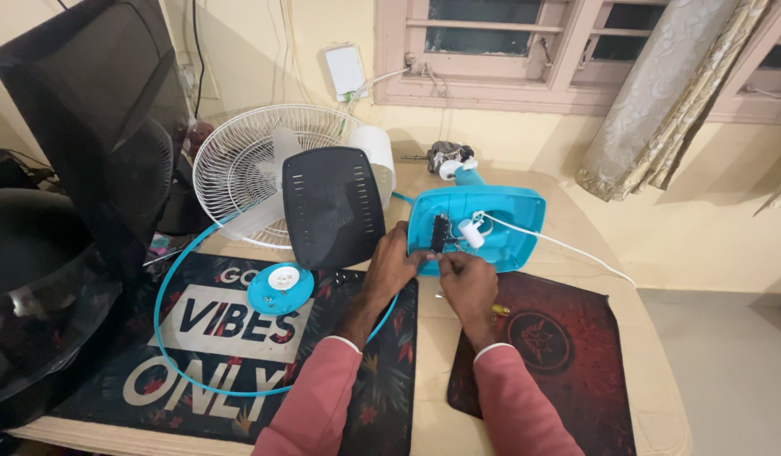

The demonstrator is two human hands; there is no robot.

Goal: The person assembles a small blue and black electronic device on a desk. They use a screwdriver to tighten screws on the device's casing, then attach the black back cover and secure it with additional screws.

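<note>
An upturned blue fan base (509, 211) lies on the table, its open underside showing a small black part (440, 233) and a white cylinder (470, 233) with white wires. My left hand (392, 263) grips the near left edge of the base, fingers by the black part. My right hand (466, 283) pinches something small at the base's near edge; what it holds is hidden by the fingers. Both sleeves are pink.
A black base cover (333, 207) leans on a white fan grille (238, 165). A blue ring (167, 279) and a blue round cap (280, 288) lie on a dark printed mat (196, 338). A red mat (568, 355) sits right, a screwdriver (497, 310) on it. A monitor (86, 101) stands left.
</note>
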